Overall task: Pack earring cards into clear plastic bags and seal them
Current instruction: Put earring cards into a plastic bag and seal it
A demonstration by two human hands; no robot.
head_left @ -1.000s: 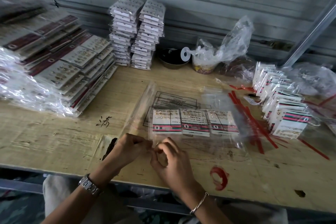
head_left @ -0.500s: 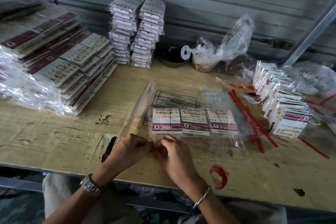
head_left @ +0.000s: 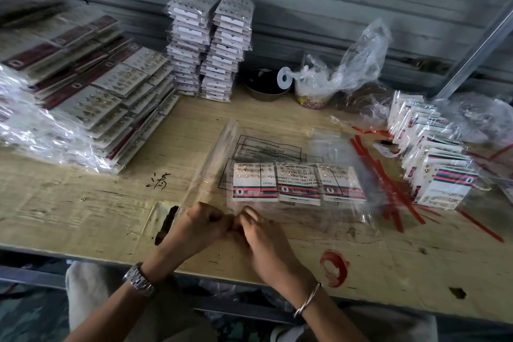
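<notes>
A clear plastic bag (head_left: 344, 211) with black warning print lies flat in the middle of the wooden table (head_left: 83, 203). Inside it, three white earring cards (head_left: 298, 184) with red, green and black stripes sit side by side. My left hand (head_left: 195, 226) and my right hand (head_left: 262, 236) meet at the bag's near edge, fingers curled, pinching the plastic between them. More clear bags (head_left: 266, 147) lie under and behind this one.
Packed bags of cards are heaped at the left (head_left: 91, 103). Two tall stacks of white cards (head_left: 208, 44) stand at the back. Loose striped cards (head_left: 435, 158) lean in a row at the right beside red strips (head_left: 388, 183). A dark bowl (head_left: 266, 86) and crumpled plastic (head_left: 341, 72) sit behind.
My two hands have closed together at the bag's near edge; a second ago a small gap showed between their fingertips. The bag and cards have stayed put.
</notes>
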